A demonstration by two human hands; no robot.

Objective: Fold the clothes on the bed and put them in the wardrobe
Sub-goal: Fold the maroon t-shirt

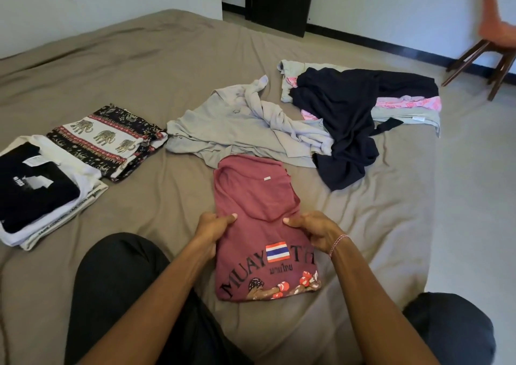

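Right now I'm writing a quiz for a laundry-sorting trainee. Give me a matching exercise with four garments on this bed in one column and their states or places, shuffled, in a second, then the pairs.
Garments
1. maroon Muay Thai T-shirt
2. elephant-print garment
3. grey shirt
4. black T-shirt

States or places
A. crumpled and unfolded, in the middle of the bed
B. on top of the folded pile at the left
C. pinched at its edges by the left hand and right hand
D. folded, lying singly next to the pile

Pairs: 1-C, 2-D, 3-A, 4-B
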